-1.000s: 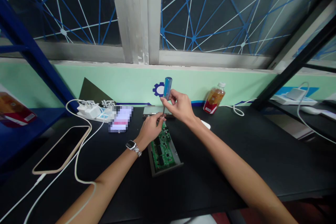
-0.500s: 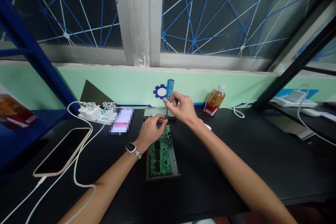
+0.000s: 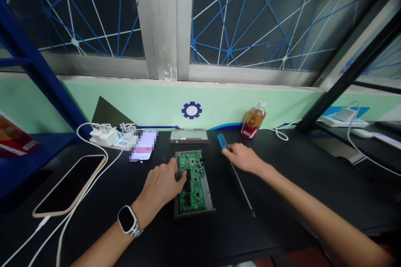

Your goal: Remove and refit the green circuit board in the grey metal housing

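Note:
A green circuit board (image 3: pixel 194 192) lies in a shallow grey metal tray (image 3: pixel 209 200) on the black table. My left hand (image 3: pixel 161 185) is at the tray's left side, thumb reaching over the board near its black components and forefinger apart from it. The other fingers are bent and partly hidden. To the right of the board, my right hand (image 3: pixel 242 157) is closed on a screwdriver (image 3: pixel 223 141) with a blue handle. Its long metal shaft slants down toward the front right, tip low over or on the table.
Behind the board lies a flat grey metal piece (image 3: pixel 189 135). A drink bottle (image 3: pixel 254 120) stands by the wall. On the left are a phone (image 3: pixel 70 185), white cables, a power strip (image 3: pixel 123 142) with chargers, and a phone with a blurred screen (image 3: pixel 144 146).
The screwdriver has left its upright position at the board's far end, moved right and tilted down in my right hand. My left hand has come back toward me, to the tray's left side.

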Motion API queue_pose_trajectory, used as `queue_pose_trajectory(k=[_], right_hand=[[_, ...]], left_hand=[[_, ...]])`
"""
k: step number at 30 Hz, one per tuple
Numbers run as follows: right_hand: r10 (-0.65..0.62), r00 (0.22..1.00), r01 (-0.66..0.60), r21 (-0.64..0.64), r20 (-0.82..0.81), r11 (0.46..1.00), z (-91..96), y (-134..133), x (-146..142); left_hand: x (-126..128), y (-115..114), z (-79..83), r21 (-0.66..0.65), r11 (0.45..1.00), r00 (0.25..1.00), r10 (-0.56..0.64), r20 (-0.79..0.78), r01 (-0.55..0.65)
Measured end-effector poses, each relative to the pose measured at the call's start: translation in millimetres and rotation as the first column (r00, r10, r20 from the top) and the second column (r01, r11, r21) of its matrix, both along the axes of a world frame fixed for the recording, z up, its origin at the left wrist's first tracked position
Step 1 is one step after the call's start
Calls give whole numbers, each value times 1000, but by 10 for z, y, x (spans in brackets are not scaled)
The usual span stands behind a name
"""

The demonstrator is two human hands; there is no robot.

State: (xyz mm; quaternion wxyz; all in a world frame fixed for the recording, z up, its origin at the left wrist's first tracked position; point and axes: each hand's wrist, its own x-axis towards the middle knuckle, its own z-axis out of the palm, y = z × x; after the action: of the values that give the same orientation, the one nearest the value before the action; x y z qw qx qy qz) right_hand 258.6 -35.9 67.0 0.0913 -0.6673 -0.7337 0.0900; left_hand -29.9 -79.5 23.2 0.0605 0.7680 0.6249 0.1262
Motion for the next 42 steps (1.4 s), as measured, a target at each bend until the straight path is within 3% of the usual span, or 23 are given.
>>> queue_pose_trajectory(k=[3,5,10,13,16,20,23,28,32,34,37,39,42], right_hand=[[-16,983,26,-52,182,998,-252,-145,-33],[-10,970,28,-70,244,997,-317,-208,-59],[88,942,-45,-136,323,990,-155,-211,-91],[81,958,-77,-25,275,997,-10,-2,-199],[288,934,-318,123,210,940,10,377,-420],[382,916,-387,20,121,922,-131,869,-695],[412,909,-413,17,58,910,-220,1006,-734],[349,937,-343,185,-2,921,-201,780,-517],[320,917,-163,510,-237,845,-139,433,-311],[275,869,3,560,-412,828,-142,270,-245],[189,716,173,434,-672,884,-209,88,-223],[140,583,180,296,-800,938,-283,9,-269],[59,436,53,91,-898,994,-402,-85,-410]], left_hand=[[57,46,-4,-6,1000,999,-23,23,23],[68,106,11,9,1000,999,-27,33,26],[43,246,53,30,999,1000,15,-18,-14],[41,280,64,20,999,997,36,-66,-35],[44,292,52,6,999,995,48,-92,-47],[36,312,13,10,999,995,38,-88,-37],[33,330,-10,13,998,994,67,-81,-67],[25,339,6,55,992,993,113,-22,-112],[-6,337,37,119,986,974,89,208,-115],[-21,338,33,117,988,919,51,391,-105],[-35,351,-10,82,994,786,6,618,-72],[-41,373,-63,50,997,692,8,722,-64],[-50,420,-147,-8,999,530,31,847,-46]])
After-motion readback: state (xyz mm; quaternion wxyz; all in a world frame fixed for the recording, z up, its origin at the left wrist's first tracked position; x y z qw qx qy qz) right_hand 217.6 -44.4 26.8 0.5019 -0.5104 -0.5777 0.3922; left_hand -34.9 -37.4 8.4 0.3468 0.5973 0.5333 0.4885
